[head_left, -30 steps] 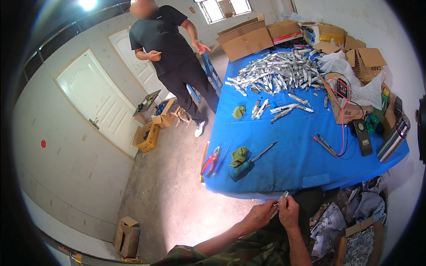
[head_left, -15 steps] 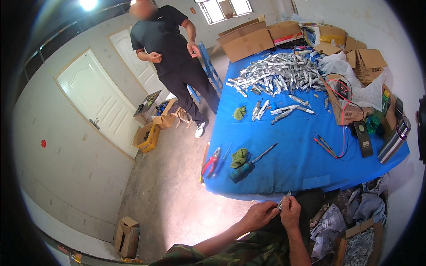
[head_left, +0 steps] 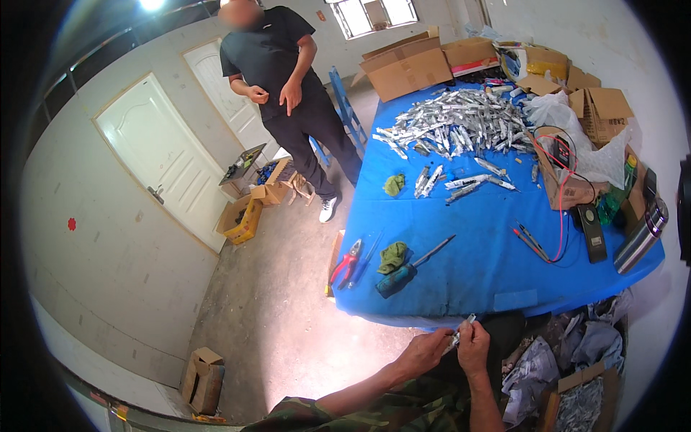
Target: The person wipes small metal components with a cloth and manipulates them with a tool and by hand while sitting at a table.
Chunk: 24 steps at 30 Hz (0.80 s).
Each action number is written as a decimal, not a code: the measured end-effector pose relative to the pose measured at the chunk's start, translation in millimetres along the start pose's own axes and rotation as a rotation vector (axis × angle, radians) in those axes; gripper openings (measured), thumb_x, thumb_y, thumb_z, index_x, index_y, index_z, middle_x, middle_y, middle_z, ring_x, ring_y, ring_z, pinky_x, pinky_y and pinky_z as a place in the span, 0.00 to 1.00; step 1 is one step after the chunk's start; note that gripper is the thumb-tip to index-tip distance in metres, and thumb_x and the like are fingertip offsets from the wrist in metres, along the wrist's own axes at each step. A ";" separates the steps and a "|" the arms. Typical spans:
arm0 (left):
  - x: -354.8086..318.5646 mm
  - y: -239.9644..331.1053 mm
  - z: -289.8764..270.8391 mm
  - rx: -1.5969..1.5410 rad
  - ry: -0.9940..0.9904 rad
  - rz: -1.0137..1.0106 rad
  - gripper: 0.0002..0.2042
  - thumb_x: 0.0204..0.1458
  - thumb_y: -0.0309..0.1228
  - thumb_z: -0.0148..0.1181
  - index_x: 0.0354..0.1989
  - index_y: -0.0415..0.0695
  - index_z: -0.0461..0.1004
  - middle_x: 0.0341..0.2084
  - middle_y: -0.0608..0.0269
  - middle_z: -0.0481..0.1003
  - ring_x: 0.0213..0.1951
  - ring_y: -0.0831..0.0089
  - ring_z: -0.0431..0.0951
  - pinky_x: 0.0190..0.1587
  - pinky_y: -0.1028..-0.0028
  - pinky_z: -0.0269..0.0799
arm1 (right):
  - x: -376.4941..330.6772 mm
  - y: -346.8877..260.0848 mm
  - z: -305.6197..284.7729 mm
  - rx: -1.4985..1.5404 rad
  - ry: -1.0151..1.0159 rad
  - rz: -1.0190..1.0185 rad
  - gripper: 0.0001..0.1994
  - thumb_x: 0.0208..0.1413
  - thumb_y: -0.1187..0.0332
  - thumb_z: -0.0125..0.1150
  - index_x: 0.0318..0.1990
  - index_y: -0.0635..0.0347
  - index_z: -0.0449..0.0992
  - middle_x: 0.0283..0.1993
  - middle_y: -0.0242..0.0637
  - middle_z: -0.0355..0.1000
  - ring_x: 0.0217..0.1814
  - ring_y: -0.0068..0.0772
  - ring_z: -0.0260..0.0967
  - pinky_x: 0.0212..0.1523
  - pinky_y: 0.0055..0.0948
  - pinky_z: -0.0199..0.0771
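Observation:
Just beyond the table's near edge, my left hand point(head_left: 425, 351) and my right hand point(head_left: 473, 348) are closed around one slim silvery-white stick-like piece point(head_left: 454, 339). Its far tip pokes out above my right fingers; the rest is partly hidden by them. On the blue-covered table point(head_left: 461, 277) lies a large heap of similar slim pieces point(head_left: 461, 119), with several more point(head_left: 471, 182) set apart in front of it. Nearer to me are a screwdriver point(head_left: 414, 267) with a teal handle, a crumpled green cloth point(head_left: 392, 256) and red-handled pliers point(head_left: 347, 263).
Another green cloth point(head_left: 394, 184) lies by the heap. At the right are test probes point(head_left: 531, 243) on wires, a dark handheld device point(head_left: 592, 234), a steel flask point(head_left: 640, 236) and cardboard boxes point(head_left: 603, 115). A person point(head_left: 288, 86) stands beyond the table's left side. Bags point(head_left: 531, 374) sit below.
The standing person's hand has come down and inward across the body. My hands stay together on the piece, which now shows more of its length between them. The whole view has shifted slightly.

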State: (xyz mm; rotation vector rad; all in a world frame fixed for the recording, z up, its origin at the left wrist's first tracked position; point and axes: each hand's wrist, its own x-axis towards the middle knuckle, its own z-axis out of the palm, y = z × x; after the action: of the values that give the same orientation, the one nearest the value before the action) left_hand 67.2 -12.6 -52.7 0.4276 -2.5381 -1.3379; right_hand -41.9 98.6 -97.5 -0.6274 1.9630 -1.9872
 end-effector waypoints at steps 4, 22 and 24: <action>2.4 4.0 -1.4 -0.020 0.005 0.012 0.09 0.67 0.29 0.55 0.52 0.42 0.74 0.33 0.42 0.80 0.37 0.39 0.81 0.37 0.51 0.75 | -0.8 -0.7 -3.7 0.096 -0.005 -0.003 0.15 0.72 0.65 0.53 0.31 0.64 0.73 0.24 0.28 0.67 0.27 0.19 0.61 0.28 0.29 0.63; -4.2 0.6 -6.1 -0.034 0.008 0.015 0.14 0.67 0.36 0.59 0.55 0.43 0.77 0.37 0.46 0.81 0.38 0.46 0.82 0.41 0.59 0.77 | -6.0 2.5 -3.2 0.050 -0.021 -0.040 0.12 0.71 0.67 0.54 0.35 0.66 0.75 0.26 0.34 0.70 0.27 0.20 0.64 0.29 0.29 0.67; -1.6 17.3 -11.8 -0.082 0.000 -0.060 0.14 0.66 0.35 0.60 0.55 0.42 0.78 0.40 0.47 0.81 0.37 0.54 0.83 0.39 0.63 0.78 | -5.1 0.1 -6.1 -0.030 -0.031 -0.046 0.11 0.70 0.67 0.55 0.36 0.66 0.75 0.25 0.39 0.69 0.27 0.22 0.66 0.29 0.31 0.69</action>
State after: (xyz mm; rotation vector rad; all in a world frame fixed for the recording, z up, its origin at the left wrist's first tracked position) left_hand 70.3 -11.7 -32.0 0.4912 -2.4781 -1.4580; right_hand -40.5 106.4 -98.1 -0.7125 1.9811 -1.9652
